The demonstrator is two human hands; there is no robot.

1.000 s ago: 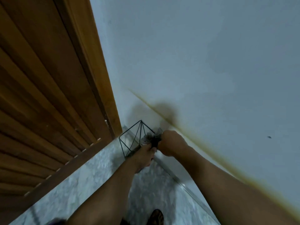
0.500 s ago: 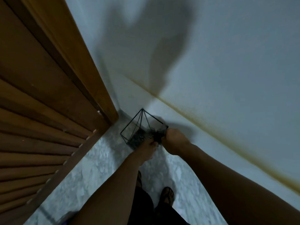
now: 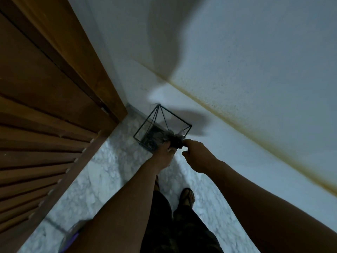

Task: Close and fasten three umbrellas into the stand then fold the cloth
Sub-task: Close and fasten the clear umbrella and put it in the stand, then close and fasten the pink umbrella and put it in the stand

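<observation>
A black wire umbrella stand (image 3: 145,125) sits on the floor in the corner between door and wall. Over its near rim hangs a dark grey bundle of fabric (image 3: 170,137), part of it down inside the stand; whether it is a folded umbrella or the cloth I cannot tell. My left hand (image 3: 164,154) grips the bundle from below. My right hand (image 3: 196,155) holds its right end with the fingertips, thumb a little apart. No other umbrella shows.
A slatted wooden door (image 3: 45,125) fills the left. A pale wall (image 3: 255,70) with a yellowish stripe runs along the right. The marble floor (image 3: 109,170) lies between, with my sandalled foot (image 3: 187,197) and a purple-grey object (image 3: 73,236) at the bottom left.
The view has tilted down, so my legs and feet show. Both hands have stayed on the bundle at the stand's rim, and the bundle sits lower, partly inside the stand.
</observation>
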